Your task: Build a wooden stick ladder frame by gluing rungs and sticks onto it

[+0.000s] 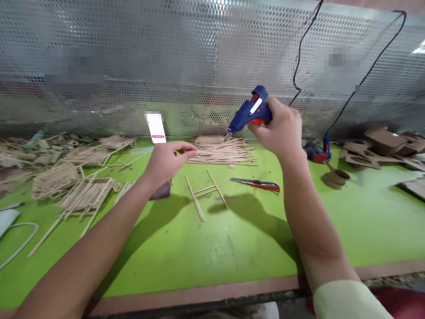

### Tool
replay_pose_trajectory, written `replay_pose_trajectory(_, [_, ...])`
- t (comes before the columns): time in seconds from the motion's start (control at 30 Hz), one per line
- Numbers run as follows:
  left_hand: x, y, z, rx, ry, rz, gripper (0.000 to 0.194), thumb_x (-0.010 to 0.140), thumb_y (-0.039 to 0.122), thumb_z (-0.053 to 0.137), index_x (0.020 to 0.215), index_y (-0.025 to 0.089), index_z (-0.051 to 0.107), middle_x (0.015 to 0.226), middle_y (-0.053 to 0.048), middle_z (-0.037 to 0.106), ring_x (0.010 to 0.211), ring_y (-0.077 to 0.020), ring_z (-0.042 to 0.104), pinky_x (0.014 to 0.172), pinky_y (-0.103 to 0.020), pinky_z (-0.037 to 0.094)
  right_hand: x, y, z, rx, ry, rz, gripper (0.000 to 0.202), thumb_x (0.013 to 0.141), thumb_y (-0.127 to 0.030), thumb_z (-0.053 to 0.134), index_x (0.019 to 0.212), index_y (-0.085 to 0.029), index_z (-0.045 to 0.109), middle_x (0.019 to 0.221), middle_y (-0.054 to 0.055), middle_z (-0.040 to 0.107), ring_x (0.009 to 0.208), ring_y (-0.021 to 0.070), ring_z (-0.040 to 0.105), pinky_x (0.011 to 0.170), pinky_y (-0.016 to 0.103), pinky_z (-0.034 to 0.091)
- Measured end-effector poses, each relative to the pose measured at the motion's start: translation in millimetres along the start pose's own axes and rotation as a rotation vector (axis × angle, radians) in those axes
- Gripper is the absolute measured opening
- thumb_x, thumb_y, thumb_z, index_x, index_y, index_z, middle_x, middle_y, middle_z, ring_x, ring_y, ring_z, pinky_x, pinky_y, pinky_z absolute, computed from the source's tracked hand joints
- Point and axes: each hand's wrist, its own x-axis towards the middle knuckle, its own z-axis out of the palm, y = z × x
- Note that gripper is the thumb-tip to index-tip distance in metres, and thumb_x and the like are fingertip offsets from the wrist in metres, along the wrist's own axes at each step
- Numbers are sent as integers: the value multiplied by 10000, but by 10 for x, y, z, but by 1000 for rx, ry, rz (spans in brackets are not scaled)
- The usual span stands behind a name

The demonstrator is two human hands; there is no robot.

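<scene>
My right hand [282,126] is wrapped round the handle of a blue hot glue gun [247,113], raised above the table with its nozzle pointing down and left. The nozzle tip is over the far edge of a pile of thin wooden sticks [222,151]. My left hand [169,161] hovers at the left end of that pile, thumb and fingertips pinched together; what they hold, if anything, is too small to make out. Below both hands, a small H-shaped frame of sticks [205,191] lies flat on the green table [212,252]. Right of it lies a utility knife [257,183].
Small wooden cart models [84,195] and bamboo pieces [49,150] crowd the left side. A phone [156,128] leans against the perforated metal screen [186,57]. On the right are a brown ring-shaped container [336,178], a second glue gun [326,146] and brown cut pieces [385,141].
</scene>
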Motion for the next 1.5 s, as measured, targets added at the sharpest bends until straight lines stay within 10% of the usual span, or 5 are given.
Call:
replay_pose_trajectory(0.2, [116,264,-112,-60,280,2,172,912,427,849,959,271,903,818,-13,824,695,-164,688,613,-284,547,20,-164,-148,-49,40,160,150,939,-319,676,956,-266,537,799,44,631,755,255,590,722,374,430])
replay_pose_trajectory(0.47, [89,197,-50,-120,194,6,180,905,421,858,955,252,894,822,-23,815,685,-162,686,617,-286,563,-1,-98,8,-15,-16,20,194,1038,-455,572,1061,-263,585,827,45,597,810,277,620,737,379,459])
replay_pose_trajectory(0.83, [-42,-385,805,95,-382,-152,209,964,371,758,1006,236,911,909,-63,879,586,-195,662,571,-320,500,9,-197,22,-19,22,101,209,848,-380,726,865,-275,547,725,10,600,660,210,480,662,357,355])
replay_pose_trajectory(1.0, [-55,-436,858,206,-472,-143,184,948,293,739,890,261,910,845,-41,867,613,-212,696,571,-301,473,2,-123,84,34,-11,95,159,850,-371,701,948,-269,627,765,29,608,772,274,598,737,393,433])
replay_pose_trajectory(1.5, [71,-40,349,-111,-6,-166,150,933,350,821,1020,252,893,936,-45,862,779,-192,715,721,-299,547,1,-118,40,18,-64,72,190,884,-364,656,1050,-273,677,814,56,635,859,310,644,721,388,406])
